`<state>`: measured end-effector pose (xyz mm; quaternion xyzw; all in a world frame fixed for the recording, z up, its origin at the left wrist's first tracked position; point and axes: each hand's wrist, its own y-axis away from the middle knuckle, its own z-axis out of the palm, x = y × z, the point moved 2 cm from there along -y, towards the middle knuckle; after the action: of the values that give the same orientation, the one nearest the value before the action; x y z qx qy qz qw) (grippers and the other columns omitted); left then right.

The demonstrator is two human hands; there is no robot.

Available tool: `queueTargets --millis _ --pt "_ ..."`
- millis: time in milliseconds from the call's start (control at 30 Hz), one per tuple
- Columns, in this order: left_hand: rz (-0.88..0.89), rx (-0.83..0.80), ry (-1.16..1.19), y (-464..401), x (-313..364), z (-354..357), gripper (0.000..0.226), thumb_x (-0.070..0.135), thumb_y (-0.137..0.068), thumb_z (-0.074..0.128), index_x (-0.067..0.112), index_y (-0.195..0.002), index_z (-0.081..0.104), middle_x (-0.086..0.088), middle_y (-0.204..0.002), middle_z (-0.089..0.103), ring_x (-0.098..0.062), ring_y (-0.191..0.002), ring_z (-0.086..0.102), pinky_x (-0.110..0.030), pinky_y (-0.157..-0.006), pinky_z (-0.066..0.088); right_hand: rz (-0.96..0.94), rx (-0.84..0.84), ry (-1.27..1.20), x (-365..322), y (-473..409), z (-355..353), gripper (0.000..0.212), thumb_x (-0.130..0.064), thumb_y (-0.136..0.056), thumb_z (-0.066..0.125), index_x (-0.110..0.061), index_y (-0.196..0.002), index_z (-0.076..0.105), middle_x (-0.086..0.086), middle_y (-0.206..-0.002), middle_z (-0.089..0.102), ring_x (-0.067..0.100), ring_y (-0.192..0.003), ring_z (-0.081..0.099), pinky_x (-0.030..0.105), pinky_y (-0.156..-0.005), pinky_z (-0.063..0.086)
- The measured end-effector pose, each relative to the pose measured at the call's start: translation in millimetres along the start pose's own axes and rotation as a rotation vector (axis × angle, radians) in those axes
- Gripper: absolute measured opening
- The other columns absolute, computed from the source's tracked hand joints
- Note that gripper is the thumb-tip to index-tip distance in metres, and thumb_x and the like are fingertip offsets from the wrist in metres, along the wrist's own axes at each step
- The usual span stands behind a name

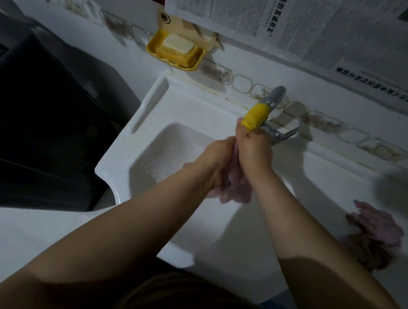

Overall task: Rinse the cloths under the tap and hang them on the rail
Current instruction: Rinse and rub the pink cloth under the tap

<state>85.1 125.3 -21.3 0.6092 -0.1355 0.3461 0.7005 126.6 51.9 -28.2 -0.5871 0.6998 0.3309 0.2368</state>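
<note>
A wet pink cloth [237, 185] hangs bunched over the white sink [157, 154], just below the tap's yellow nozzle [255, 115]. My left hand [213, 163] grips its lower part and my right hand [255, 149] grips its upper part, both pressed together around it. Two more cloths lie crumpled on the counter at the right, a pink one [376, 226] and a brownish one [368, 254] in front of it. No rail is in view.
A yellow soap dish [176, 50] with a pale soap bar hangs on the tiled wall behind the sink. Newspaper sheets [312, 22] cover the wall above. A dark appliance [32, 123] stands to the left. The white counter [333, 183] stretches right.
</note>
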Motion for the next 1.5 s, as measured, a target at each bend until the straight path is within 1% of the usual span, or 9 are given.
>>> queueTargets --millis 167,434,667,767,901,1034,1201,1334,1501 --pt "0.013 -0.056 -0.225 -8 1 -38 0.059 0.063 -0.088 0.049 0.01 -0.096 0.072 -0.009 -0.093 0.075 -0.024 -0.095 0.07 -0.036 -0.092 0.052 0.012 -0.048 -0.099 3 -7 -8 0.049 -0.043 -0.095 0.05 0.002 -0.084 0.063 0.024 -0.088 0.065 0.035 -0.087 0.061 0.033 -0.072 0.043" --pt "0.552 0.013 -0.302 -8 13 -73 0.014 0.002 -0.093 0.057 0.006 -0.08 0.053 -0.006 -0.071 0.055 -0.009 -0.063 0.053 -0.022 -0.065 0.045 0.026 -0.654 -0.191 46 -9 -28 0.015 -0.022 -0.085 0.067 -0.009 -0.079 0.069 -0.004 -0.066 0.066 0.006 -0.064 0.056 0.022 -0.06 0.043" --pt "0.493 0.396 -0.676 -26 12 -54 0.032 0.027 -0.1 0.046 0.001 -0.106 0.063 -0.019 -0.097 0.066 -0.03 -0.089 0.062 -0.027 -0.068 0.039 0.003 -0.223 -0.327 41 -4 -24 0.038 -0.028 -0.092 0.06 -0.002 -0.066 0.057 0.002 -0.057 0.051 0.002 -0.051 0.041 0.022 -0.055 0.035" --pt "0.198 0.25 -0.678 -29 15 -25 0.045 0.036 -0.102 0.04 -0.003 -0.103 0.063 -0.022 -0.101 0.069 -0.028 -0.096 0.066 -0.03 -0.082 0.047 -0.12 -0.119 -0.207 12 15 -1 0.045 -0.032 -0.094 0.057 -0.011 -0.056 0.045 0.008 -0.053 0.046 0.006 -0.046 0.038 0.023 -0.051 0.033" --pt "0.027 0.079 0.067 -18 5 18 0.032 0.033 -0.103 0.039 0.008 -0.09 0.055 -0.013 -0.055 0.053 -0.021 -0.047 0.05 -0.021 -0.039 0.039 0.02 0.052 -0.147 9 -13 -6 0.035 -0.024 -0.088 0.056 -0.013 -0.056 0.045 0.017 -0.07 0.062 0.026 -0.069 0.056 0.034 -0.066 0.043" --pt "0.043 0.098 0.239 -17 17 10 0.033 0.025 -0.105 0.035 0.011 -0.077 0.045 -0.008 -0.054 0.047 -0.014 -0.05 0.049 -0.023 -0.058 0.052 -0.117 0.007 -0.121 -5 7 -4 0.037 -0.034 -0.09 0.053 -0.009 -0.063 0.059 0.005 -0.058 0.054 0.023 -0.064 0.055 0.032 -0.062 0.041" --pt "-0.011 0.145 0.106 -12 6 20 0.037 0.03 -0.106 0.032 0.004 -0.091 0.054 -0.008 -0.058 0.051 -0.014 -0.053 0.049 -0.021 -0.046 0.041 -0.045 0.091 0.028 15 -18 -9 0.033 -0.032 -0.093 0.05 -0.006 -0.078 0.063 0.021 -0.081 0.066 0.037 -0.079 0.062 0.032 -0.062 0.038" --pt "-0.009 0.116 0.121 -19 15 5 0.037 0.025 -0.104 0.034 0.012 -0.071 0.044 0.002 -0.035 0.049 -0.012 -0.039 0.051 -0.011 -0.032 0.036 -0.238 0.051 0.045 2 7 7 0.043 -0.038 -0.096 0.045 -0.005 -0.078 0.065 0.019 -0.076 0.066 0.03 -0.068 0.057 0.032 -0.062 0.036" --pt "-0.045 0.024 -0.055 -7 10 10 0.049 0.035 -0.101 0.038 -0.006 -0.086 0.061 -0.009 -0.054 0.058 -0.02 -0.044 0.055 -0.026 -0.054 0.046 -0.037 0.064 0.137 11 -22 -2 0.039 -0.039 -0.095 0.043 -0.008 -0.08 0.063 0.016 -0.084 0.066 0.031 -0.079 0.061 0.033 -0.066 0.043"
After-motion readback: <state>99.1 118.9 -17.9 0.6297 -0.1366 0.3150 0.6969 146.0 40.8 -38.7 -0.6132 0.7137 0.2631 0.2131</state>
